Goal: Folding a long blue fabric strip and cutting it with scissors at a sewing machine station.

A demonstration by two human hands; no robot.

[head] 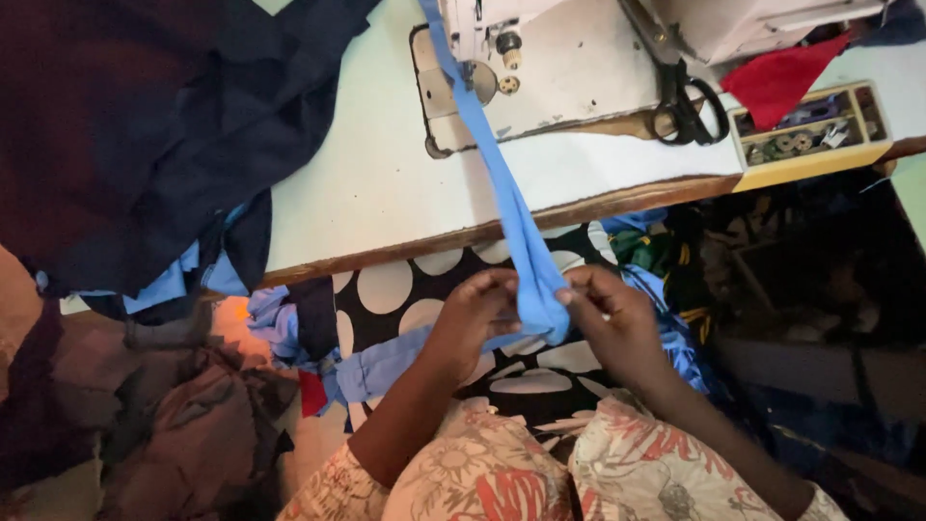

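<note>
Blue fabric strip (502, 174) runs taut from the sewing machine (482, 39) on the white counter (367, 183) down to the lap, where the left hand (477, 314) and right hand (608, 318) sit close together, both pinched on its lower end. Best handled, I'd judge, by keeping even tension and the fold edges aligned between the fingertips. Black scissors (685, 106), a yellow bobbin tray (810, 130) and dark cloth (154, 125) lie about the counter.

White table (386, 193) w/ sewing machine (540, 58), scissors (685, 111), dark cloth (174, 116).
</note>
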